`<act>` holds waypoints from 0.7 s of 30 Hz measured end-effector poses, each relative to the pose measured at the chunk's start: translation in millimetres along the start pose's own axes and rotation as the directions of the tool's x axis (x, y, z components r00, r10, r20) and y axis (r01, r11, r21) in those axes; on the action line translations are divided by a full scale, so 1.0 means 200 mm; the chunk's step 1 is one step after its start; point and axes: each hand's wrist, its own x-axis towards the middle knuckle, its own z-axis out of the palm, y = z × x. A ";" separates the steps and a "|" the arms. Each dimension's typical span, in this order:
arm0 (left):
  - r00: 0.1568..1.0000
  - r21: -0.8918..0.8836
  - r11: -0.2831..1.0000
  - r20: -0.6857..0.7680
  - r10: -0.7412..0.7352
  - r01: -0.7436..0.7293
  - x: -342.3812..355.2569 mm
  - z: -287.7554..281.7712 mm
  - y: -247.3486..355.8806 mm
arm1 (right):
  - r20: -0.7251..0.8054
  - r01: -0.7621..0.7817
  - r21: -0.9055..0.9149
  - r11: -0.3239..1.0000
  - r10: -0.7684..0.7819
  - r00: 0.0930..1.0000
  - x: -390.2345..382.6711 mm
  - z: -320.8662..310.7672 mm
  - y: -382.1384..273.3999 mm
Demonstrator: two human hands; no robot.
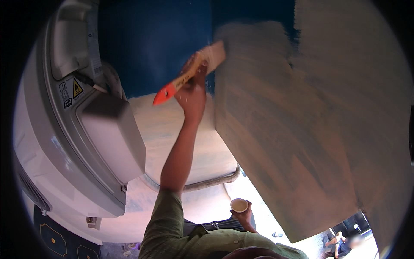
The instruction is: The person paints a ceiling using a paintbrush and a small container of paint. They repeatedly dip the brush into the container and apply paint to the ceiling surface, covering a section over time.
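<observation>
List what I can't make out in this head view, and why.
All in the head view:
Hidden: some fingers of the left hand, behind the brush; some fingers of the right hand, behind the cup.
Blurred: whether the bristles touch the wall.
Cut off: the white appliance, by the dark fisheye rim.
Small, partly blurred: the other person.

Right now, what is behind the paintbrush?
Around the handle of the paintbrush, a dark blue surface shows; by the bristles, a pale-streaked surface begins. Whatever lies directly behind the brush and left hand is covered.
</observation>
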 end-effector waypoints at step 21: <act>0.989 -0.144 0.990 0.143 0.028 -0.007 -0.17 0.22 0.11 | -0.017 -0.036 0.005 0.999 0.036 0.999 0.00 -0.04 -0.07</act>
